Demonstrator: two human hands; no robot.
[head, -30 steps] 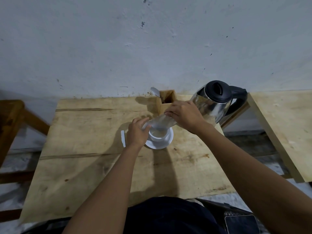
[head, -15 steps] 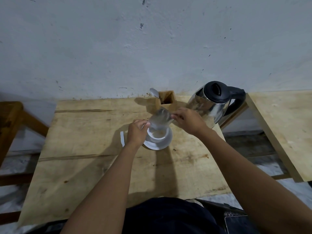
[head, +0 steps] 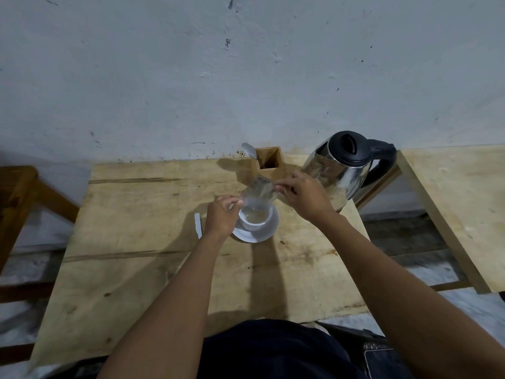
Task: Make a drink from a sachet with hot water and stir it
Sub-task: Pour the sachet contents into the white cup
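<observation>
A white cup (head: 257,218) stands on a white saucer (head: 269,233) in the middle of the wooden table (head: 142,242). Above the cup I hold a silvery sachet (head: 259,191), tilted with its lower end over the cup's mouth. My right hand (head: 303,196) pinches the sachet's upper right edge. My left hand (head: 222,218) pinches its lower left corner at the cup's rim. Pale contents show inside the cup. The steel kettle (head: 341,170) with a black lid stands at the table's back right.
A small wooden holder (head: 269,162) with a spoon (head: 249,150) stands at the back against the wall. A torn white strip (head: 197,225) lies left of the saucer. A second wooden surface (head: 459,209) sits to the right, a wooden frame (head: 19,203) to the left.
My right hand has shifted from covering the sachet's top to pinching its upper right edge, and the sachet stands more upright over the cup. My left hand has stayed by the rim.
</observation>
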